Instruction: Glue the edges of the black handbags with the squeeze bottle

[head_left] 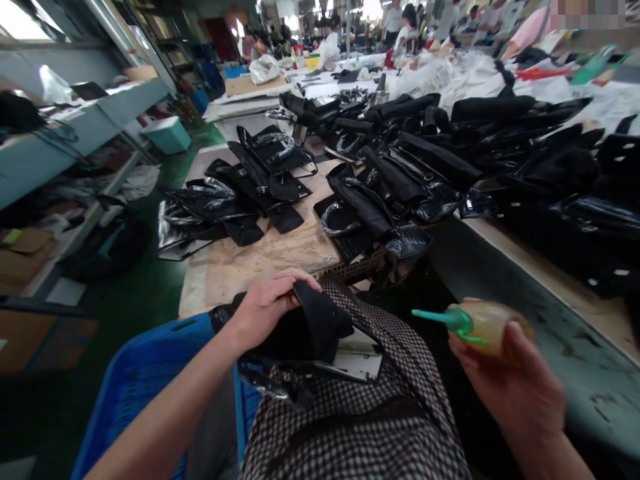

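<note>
My left hand (273,303) grips the edge of a black handbag (325,323) that lies across my lap. A flap of its dark material stands up beside my fingers, and a whitish panel (357,357) shows at its right end. Clear plastic wrap hangs below it. In my right hand (515,380) is a squeeze bottle (493,327) with amber contents and a green nozzle (435,316). The nozzle points left toward the bag and is apart from it. My right fingers wrap round the bottle, partly hidden behind it.
A blue plastic basket (135,363) stands at my left. Ahead, a wooden board (280,257) bears several black bags (240,187) with plastic-wrapped handles. More black bags (415,160) are heaped on the tables behind and to the right. A grey-green surface (565,327) runs along my right. People work far back.
</note>
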